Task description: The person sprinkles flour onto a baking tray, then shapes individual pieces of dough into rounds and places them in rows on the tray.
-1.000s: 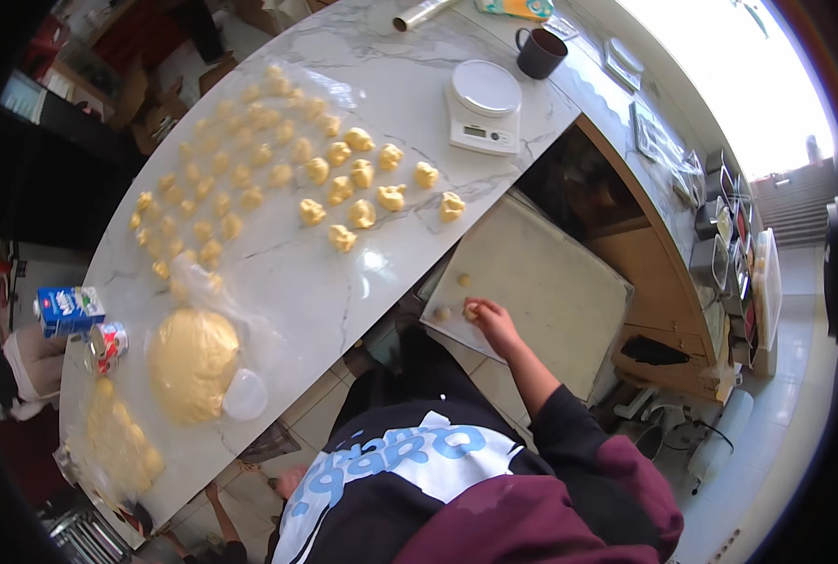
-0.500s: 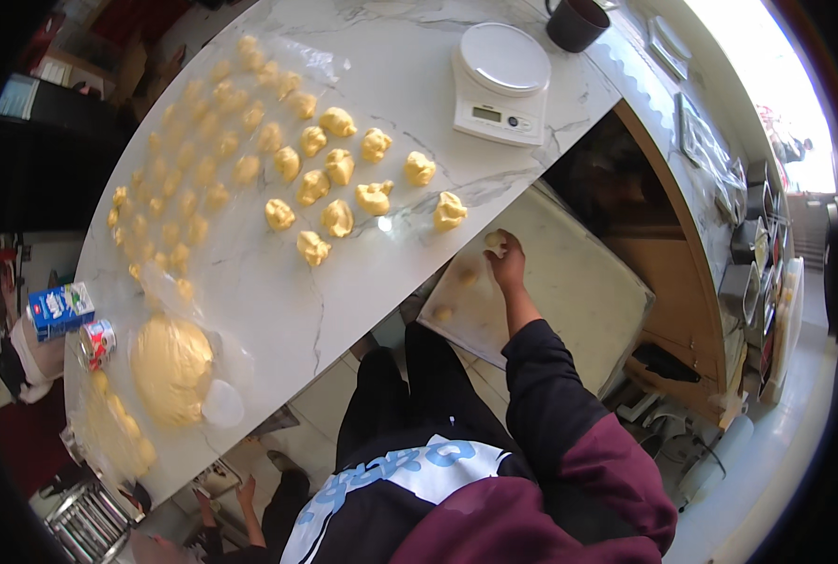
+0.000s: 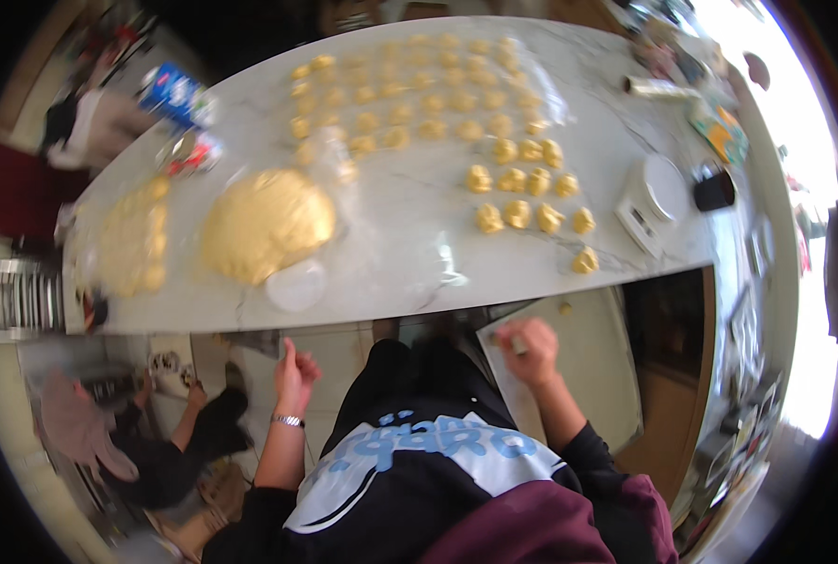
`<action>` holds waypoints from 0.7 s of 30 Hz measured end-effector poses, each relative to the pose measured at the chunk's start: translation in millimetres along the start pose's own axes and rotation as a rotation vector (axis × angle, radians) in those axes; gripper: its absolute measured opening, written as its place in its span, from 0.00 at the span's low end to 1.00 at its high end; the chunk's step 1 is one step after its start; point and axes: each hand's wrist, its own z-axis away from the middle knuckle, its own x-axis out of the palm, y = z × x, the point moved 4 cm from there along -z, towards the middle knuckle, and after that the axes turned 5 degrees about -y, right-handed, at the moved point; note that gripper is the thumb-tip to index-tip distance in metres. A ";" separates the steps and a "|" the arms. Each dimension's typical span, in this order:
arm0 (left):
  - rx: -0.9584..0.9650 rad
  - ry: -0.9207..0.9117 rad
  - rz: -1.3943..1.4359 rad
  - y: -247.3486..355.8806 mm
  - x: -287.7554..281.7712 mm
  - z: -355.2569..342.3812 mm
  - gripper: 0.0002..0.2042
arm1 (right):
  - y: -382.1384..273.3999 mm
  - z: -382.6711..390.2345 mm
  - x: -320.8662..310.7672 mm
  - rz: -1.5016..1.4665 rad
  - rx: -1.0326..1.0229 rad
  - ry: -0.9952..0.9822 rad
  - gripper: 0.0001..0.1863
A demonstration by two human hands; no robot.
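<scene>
- Left hand [image 3: 297, 378] loose; right hand [image 3: 532, 352] curled over a tray [image 3: 593, 381], grip too blurred to tell.
- Marble desk [image 3: 522, 261] beyond both, bearing dough [image 3: 268, 226].
- Person [image 3: 156, 475] left of them.

The left hand [image 3: 295, 378] has entered view, thumb raised, just off the table's [image 3: 391, 282] near edge. The right hand [image 3: 532, 350], blurred, has left a dough ball [image 3: 565, 308] by the tray's [image 3: 588, 376] table-side edge and moved toward its left corner. A co-worker's head and torso [image 3: 151, 465] now show.
</scene>
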 end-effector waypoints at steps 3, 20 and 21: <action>0.074 -0.295 0.488 23.9 53.4 23.9 0.29 | 8.5 -71.3 -3.9 0.114 0.097 0.070 0.12; 0.120 0.485 0.068 -58.4 -140.9 11.1 0.26 | -55.7 -119.7 86.4 -0.088 0.055 -0.223 0.12; 0.103 0.495 -0.086 -82.0 -158.7 10.0 0.24 | -51.0 -115.4 100.5 0.084 -0.006 -0.361 0.10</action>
